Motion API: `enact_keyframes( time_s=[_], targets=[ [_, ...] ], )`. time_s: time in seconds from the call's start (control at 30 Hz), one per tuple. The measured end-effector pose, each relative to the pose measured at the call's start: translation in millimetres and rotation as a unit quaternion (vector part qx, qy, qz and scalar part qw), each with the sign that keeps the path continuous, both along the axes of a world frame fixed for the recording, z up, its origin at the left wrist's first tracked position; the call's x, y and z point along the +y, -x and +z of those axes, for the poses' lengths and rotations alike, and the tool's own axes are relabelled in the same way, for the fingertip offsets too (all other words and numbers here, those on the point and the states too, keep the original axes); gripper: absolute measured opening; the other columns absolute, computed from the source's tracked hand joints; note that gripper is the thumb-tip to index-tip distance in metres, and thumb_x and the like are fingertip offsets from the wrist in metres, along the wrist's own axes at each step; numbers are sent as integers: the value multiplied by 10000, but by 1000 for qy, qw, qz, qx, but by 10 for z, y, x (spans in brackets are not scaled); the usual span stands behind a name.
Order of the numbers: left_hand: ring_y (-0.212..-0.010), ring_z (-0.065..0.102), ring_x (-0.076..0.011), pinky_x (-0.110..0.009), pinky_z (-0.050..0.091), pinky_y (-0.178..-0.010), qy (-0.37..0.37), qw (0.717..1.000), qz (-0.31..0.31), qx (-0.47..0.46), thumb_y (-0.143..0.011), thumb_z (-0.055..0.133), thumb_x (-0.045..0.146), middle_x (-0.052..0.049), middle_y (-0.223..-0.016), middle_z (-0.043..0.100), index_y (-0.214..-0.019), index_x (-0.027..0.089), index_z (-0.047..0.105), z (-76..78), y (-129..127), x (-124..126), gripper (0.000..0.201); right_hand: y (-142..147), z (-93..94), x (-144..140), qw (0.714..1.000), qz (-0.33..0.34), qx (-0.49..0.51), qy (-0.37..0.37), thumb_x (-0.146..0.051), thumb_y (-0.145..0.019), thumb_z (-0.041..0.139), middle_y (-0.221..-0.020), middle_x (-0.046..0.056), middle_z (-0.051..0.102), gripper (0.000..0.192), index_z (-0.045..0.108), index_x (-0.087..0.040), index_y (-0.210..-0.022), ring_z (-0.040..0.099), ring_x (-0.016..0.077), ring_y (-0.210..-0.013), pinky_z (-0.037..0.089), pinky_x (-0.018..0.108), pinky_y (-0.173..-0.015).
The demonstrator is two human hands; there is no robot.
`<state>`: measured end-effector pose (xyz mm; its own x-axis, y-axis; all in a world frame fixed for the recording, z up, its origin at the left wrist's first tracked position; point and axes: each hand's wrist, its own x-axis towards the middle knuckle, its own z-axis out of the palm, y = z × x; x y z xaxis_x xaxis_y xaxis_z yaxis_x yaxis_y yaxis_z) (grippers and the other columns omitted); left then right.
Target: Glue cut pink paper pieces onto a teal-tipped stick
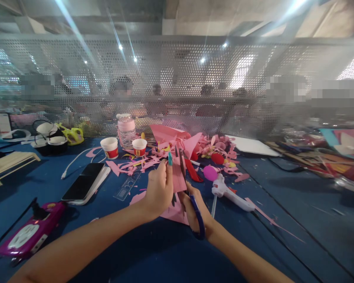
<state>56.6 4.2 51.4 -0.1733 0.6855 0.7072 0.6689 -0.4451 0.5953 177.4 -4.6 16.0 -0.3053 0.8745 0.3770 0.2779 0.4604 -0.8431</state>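
A blue table point(297, 204) runs up to a perforated metal screen point(194, 78), beyond which blurred figures sit; nothing more can be made out there.

Nearest the viewer, both forearms come in from the bottom edge. The right hand point(194, 210) has its fingers through the blue handles of a pair of scissors point(188, 184), so that grip is closed on the tool. The blades rise up and away from the hand, slightly parted, with the tips toward the far side. The left hand point(159, 188) is pinched on a piece of pink paper point(177, 179) at its left edge, thumb and fingers narrow, a teal-painted nail showing at the top. The paper stands just left of the blades and touches them; its long axis runs near to far, roughly parallel to the scissors. The cut line therefore lies immediately right of the left grip, and the right hand is the nearer to it. The sheet is matt pink, thin, its lower part spreading flat onto the table under both hands.

To the left lie a purple device point(32, 232), a phone point(84, 181) resting on a white case, and a clear ruler point(128, 184). To the right lies a white glue gun point(230, 192).

Farther off is a litter of pink paper offcuts point(215, 151), two small red-and-white cups point(110, 147) and a pink jar point(126, 129).
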Motion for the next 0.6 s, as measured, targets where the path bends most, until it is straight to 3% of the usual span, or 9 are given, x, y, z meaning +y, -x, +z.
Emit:
enact_keyframes(
  time_s=[0.6],
  targets=[
    [-375, 380, -103, -243, 245, -424, -11, 1000, 11, 8, -870, 311, 215, 46, -442, 389, -671, 183, 450, 10, -6, -7, 245, 3, 34, 12, 999, 17, -13, -39, -284, -853, 345, -549, -24, 423, 254, 531, -157, -970, 454, 148, -569, 375, 260, -549]
  ],
)
